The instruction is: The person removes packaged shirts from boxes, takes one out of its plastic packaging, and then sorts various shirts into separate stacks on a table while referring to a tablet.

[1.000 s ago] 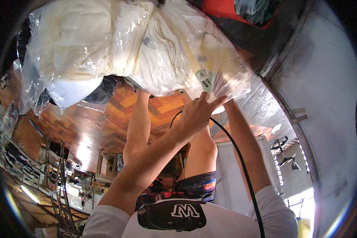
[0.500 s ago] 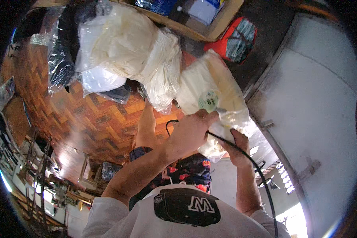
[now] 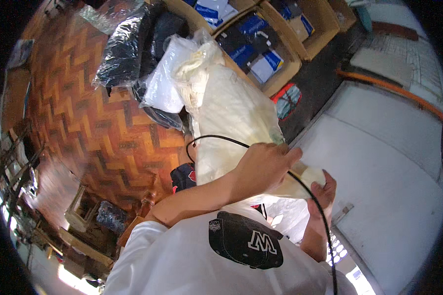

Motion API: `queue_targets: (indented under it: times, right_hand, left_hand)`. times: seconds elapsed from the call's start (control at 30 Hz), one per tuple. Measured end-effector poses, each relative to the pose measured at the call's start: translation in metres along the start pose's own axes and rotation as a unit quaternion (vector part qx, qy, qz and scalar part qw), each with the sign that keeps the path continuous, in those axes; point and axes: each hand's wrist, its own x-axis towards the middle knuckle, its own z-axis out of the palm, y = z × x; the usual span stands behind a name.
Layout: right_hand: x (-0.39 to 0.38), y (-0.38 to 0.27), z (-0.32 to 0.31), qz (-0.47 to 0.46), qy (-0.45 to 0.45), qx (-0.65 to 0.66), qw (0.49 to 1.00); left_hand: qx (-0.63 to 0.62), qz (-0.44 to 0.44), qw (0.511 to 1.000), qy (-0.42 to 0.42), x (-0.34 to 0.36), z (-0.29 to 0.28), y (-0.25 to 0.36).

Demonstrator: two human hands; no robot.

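A clear plastic bag of cream cloth (image 3: 236, 108) lies across my lap and reaches away from me. My left hand (image 3: 268, 164) is closed at its right side, fingertips bunched together; what lies under the fingers is partly hidden. Around the bag's near right end my right hand (image 3: 325, 191) is wrapped, thumb on top. A thin black cable (image 3: 221, 137) loops over the bag, runs behind my left hand and passes across my right hand. Bunched cream cloth (image 3: 199, 61) shows at the bag's far left.
Black bagged goods (image 3: 125, 49) and a white bagged pack (image 3: 167, 81) lie to the left on the wooden parquet floor (image 3: 79, 118). Cardboard boxes (image 3: 293, 64) with blue and white packs stand at the back. A red bundle (image 3: 286, 101) sits beside them, near a pale panel (image 3: 374, 162).
The bag has come nearer and now covers much of the pile behind it. Its round green sticker has gone mostly out of sight. Both hands appear farther right, and the view has turned.
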Motion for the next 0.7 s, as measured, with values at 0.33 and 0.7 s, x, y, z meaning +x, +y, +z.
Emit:
queue_targets:
  times: [0.33, 0.7]
  right_hand:
    - [0.069, -0.118, 0.094, -0.151, -0.025, 0.094, 0.984]
    - [0.13, -0.193, 0.201, -0.195, -0.153, -0.033, 0.968]
  left_hand:
    - [0.08, -0.076, 0.99, 0.092, -0.122, -0.189, 0.038]
    - [-0.161, -0.095, 0.977, 0.098, -0.243, -0.178, 0.03]
